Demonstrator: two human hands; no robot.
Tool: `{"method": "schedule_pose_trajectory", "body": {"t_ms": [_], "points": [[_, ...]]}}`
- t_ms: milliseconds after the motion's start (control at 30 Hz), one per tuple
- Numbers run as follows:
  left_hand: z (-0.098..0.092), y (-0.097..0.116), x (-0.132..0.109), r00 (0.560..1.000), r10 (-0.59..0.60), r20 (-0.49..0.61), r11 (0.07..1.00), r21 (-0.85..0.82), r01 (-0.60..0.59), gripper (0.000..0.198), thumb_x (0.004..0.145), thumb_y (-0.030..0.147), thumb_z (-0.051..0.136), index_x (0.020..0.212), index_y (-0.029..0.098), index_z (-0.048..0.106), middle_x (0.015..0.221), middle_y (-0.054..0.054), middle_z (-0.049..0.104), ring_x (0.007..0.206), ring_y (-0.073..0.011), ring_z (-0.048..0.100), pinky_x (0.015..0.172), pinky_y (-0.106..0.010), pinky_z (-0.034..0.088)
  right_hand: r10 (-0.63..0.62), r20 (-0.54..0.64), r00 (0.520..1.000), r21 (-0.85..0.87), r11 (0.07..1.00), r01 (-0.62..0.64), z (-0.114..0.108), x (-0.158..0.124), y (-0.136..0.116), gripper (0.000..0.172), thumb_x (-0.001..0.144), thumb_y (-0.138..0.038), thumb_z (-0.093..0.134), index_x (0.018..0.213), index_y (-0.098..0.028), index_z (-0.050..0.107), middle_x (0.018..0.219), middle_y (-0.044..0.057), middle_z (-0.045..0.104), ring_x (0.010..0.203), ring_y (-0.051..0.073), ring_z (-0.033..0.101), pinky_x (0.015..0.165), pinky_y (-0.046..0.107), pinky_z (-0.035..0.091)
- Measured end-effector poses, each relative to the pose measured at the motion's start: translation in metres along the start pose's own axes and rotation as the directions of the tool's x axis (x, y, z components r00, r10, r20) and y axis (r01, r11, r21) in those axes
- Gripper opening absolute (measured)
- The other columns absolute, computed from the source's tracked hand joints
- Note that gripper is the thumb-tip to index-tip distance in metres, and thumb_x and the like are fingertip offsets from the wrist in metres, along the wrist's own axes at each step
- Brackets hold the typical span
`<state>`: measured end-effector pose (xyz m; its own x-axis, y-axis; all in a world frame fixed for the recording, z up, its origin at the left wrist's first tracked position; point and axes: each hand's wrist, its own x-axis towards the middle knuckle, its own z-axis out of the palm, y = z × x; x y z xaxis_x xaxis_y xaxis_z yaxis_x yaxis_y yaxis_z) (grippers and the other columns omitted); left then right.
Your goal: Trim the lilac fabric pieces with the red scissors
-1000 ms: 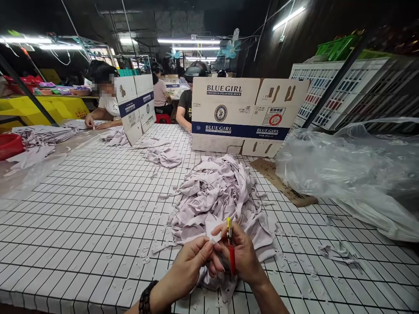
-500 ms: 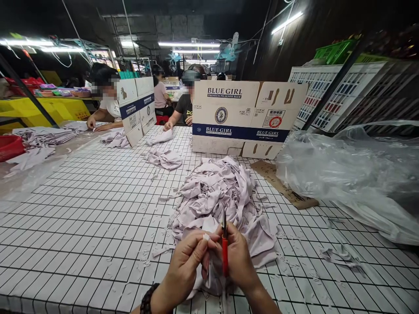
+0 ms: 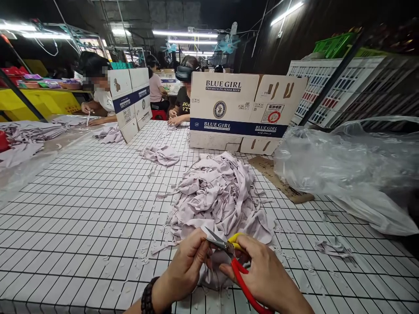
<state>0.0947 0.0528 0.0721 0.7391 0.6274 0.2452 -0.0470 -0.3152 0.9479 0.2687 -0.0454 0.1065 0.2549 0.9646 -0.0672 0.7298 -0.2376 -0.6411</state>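
My right hand [image 3: 265, 274] grips small scissors [image 3: 231, 255] with red and yellow handles, their metal blades pointing left toward my left hand. My left hand [image 3: 188, 266], with a dark bead bracelet on the wrist, pinches a pale lilac fabric piece [image 3: 212, 272] that hangs between both hands at the table's near edge. Just beyond my hands lies a heap of lilac fabric pieces [image 3: 219, 194] on the white table with its black grid pattern [image 3: 81, 209].
A Blue Girl cardboard box [image 3: 242, 113] stands behind the heap, a second one [image 3: 131, 102] to the left. Crumpled clear plastic [image 3: 347, 170] fills the right side. Other people sit at the far edge handling fabric. Small fabric scraps [image 3: 334, 248] litter the table.
The scissors have swung from upright to pointing left, blades now toward my left hand. My right hand has moved lower and to the right. The view shifted slightly.
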Motion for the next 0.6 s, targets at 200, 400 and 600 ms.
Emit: {"method": "schedule_pose_trajectory", "body": {"t_ms": [200,400,600], "points": [[-0.002,-0.001,0.000,0.999,0.044,0.032,0.998,0.034,-0.045,0.030,0.102,0.028,0.033,0.079,0.019,0.051,0.072,-0.001,0.053,0.070,-0.0141,0.051,0.068,-0.026,0.039,-0.019,0.028,0.999,-0.045,0.999,0.020,0.000,0.003,-0.005,0.029,0.069,-0.041,0.074,0.071,-0.025,0.050,0.073,0.000,0.061,0.066,0.020,0.056,0.056,0.029,0.041],[-0.003,-0.006,-0.001,0.998,0.063,0.028,0.998,0.024,-0.064,0.029,0.102,0.026,0.033,0.079,0.018,0.050,0.075,-0.001,0.051,0.069,-0.0134,0.051,0.065,-0.025,0.039,0.045,0.059,0.997,-0.072,0.997,-0.041,-0.006,0.004,-0.019,0.023,0.072,-0.037,0.069,0.070,-0.023,0.051,0.071,-0.001,0.059,0.063,0.018,0.053,0.056,0.028,0.039],[-0.006,-0.007,-0.002,0.996,0.083,0.026,0.994,0.071,-0.085,0.029,0.102,0.024,0.034,0.078,0.018,0.050,0.075,-0.001,0.053,0.073,-0.0140,0.051,0.068,-0.025,0.038,0.032,0.071,0.997,-0.119,0.993,-0.024,-0.005,0.003,-0.018,0.028,0.076,-0.042,0.066,0.068,-0.023,0.047,0.068,-0.003,0.057,0.061,0.016,0.049,0.055,0.026,0.034]]}}
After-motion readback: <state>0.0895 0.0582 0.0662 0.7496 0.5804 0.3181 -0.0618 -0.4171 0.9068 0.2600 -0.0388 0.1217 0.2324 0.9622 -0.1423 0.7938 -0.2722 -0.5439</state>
